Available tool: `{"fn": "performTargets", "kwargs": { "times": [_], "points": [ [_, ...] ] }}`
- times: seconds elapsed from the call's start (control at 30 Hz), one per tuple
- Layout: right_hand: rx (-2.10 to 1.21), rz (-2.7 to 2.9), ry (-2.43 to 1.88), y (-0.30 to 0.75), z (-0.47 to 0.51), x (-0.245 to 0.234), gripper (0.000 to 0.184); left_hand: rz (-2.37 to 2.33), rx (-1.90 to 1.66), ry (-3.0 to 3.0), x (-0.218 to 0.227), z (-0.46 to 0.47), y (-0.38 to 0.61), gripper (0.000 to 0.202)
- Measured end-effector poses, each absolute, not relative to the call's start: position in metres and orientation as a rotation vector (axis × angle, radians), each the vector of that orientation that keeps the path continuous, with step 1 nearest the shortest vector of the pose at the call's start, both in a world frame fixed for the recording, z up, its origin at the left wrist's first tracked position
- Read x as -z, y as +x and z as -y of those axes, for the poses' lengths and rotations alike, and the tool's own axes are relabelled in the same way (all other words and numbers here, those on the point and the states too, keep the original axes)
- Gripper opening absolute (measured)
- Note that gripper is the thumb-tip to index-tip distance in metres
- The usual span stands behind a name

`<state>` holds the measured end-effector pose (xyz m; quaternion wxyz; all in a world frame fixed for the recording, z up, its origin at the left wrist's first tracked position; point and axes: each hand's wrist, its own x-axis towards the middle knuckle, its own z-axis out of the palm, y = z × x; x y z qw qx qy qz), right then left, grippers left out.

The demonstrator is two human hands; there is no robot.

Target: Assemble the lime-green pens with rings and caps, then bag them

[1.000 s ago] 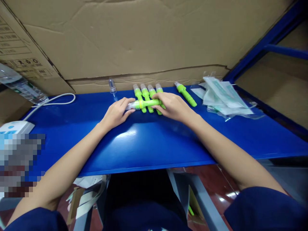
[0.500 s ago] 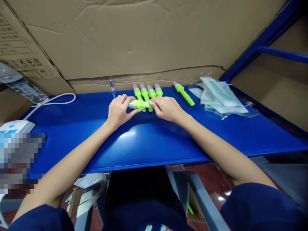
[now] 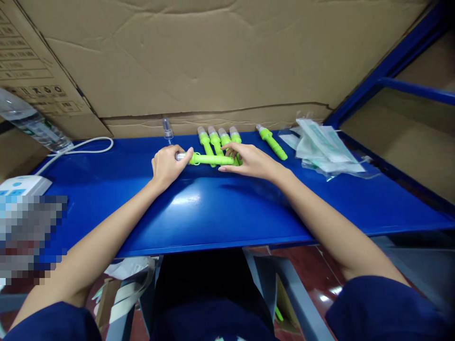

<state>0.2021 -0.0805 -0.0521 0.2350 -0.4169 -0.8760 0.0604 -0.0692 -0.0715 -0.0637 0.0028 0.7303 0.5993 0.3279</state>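
My left hand (image 3: 166, 163) is closed on a green stick with a clear cap (image 3: 213, 160), gripping it near the capped end. The stick lies nearly level, its plain green end pointing right. Around that end my right hand (image 3: 245, 158) is open, thumb and fingers apart; whether a fingertip touches the stick, I cannot tell. Just behind, several similar green sticks (image 3: 214, 137) stand in a row, clear caps away from me, partly hidden by my hands and the held stick. One more capped green stick (image 3: 273, 143) lies apart to the right.
A loose clear cap (image 3: 167, 129) stands at the table's back, near the cardboard (image 3: 213, 61). Packaged face masks (image 3: 327, 144) lie on the right of the blue table (image 3: 220, 213). At left are a water bottle (image 3: 39, 128), a white cable (image 3: 95, 139) and a power strip (image 3: 24, 184).
My right fingers have come off the stick and spread apart. My left hand has moved slightly left, its thumb now over the stick near the cap, and more of the green length shows.
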Motion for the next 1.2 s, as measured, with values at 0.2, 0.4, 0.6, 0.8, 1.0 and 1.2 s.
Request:
{"fn": "performTargets", "kwargs": {
  "times": [0.2,0.4,0.6,0.8,1.0,1.2],
  "points": [
    [-0.099,2.359,-1.147,0.202,0.078,0.057,0.027,-1.944,-0.973,2.115,0.062,0.069,-0.073,0.056],
    [-0.111,2.276,-1.255,0.207,0.074,0.059,0.024,-1.682,-1.074,2.611,0.065,0.071,-0.076,0.051],
    [-0.328,2.165,-1.175,0.205,0.077,0.051,0.052,-1.672,-1.032,2.741,0.065,0.074,-0.076,0.053],
    [-0.874,1.889,-1.266,0.199,0.08,0.05,0.07,-1.75,-1.042,2.7,0.064,0.079,-0.069,0.052],
    [-0.628,1.886,-1.205,0.194,0.086,0.05,0.056,-1.877,-0.922,2.571,0.059,0.079,-0.068,0.053],
    [-0.347,2.055,-1.123,0.192,0.084,0.056,0.048,-1.984,-0.842,2.482,0.058,0.074,-0.075,0.053]
  ]
}}
